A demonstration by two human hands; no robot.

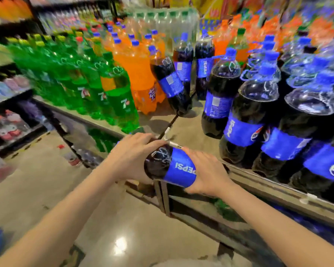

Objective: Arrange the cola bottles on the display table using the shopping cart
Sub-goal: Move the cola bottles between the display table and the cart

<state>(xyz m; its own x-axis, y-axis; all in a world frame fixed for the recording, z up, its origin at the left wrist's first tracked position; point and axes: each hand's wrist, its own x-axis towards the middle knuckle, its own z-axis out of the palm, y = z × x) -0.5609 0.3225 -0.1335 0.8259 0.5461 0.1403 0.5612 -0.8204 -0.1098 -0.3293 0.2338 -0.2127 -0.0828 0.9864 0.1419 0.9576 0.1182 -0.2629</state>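
Observation:
I hold a large cola bottle (170, 164) with a blue Pepsi label sideways, just in front of the display table's front edge (258, 182). My left hand (131, 157) grips its upper, neck end and hides the cap. My right hand (206, 170) wraps around the labelled lower part. On the table stand several more cola bottles (247, 112) with blue caps, filling the right side. One cola bottle (172, 83) leans tilted against the orange soda bottles. The shopping cart is not in view.
Green 7-Up bottles (108, 89) and orange soda bottles (139, 70) crowd the table's left part. A bare patch of tabletop (185, 128) lies between them and the colas, crossed by a thin black cable (172, 122). Shelves (10, 93) of goods line the left aisle.

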